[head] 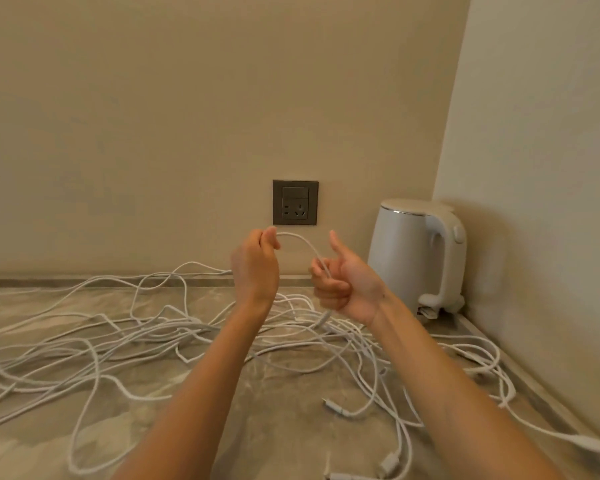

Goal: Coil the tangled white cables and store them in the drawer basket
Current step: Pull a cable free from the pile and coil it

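A tangle of white cables (118, 341) sprawls across the grey marbled countertop (274, 427). Both hands are raised above it, in front of the wall. My left hand (257, 268) pinches one white cable (302, 242) at its top between thumb and fingers. That cable arcs rightward and down into my right hand (343, 282), whose fingers curl round it with the thumb sticking up. Below the right hand the cable drops into the tangle. Loose connector ends (336, 408) lie near the front. No drawer basket shows in this view.
A white electric kettle (420, 258) stands in the back right corner, close to my right hand. A dark wall socket (295, 202) sits just above the hands. Beige walls close off the back and the right side.
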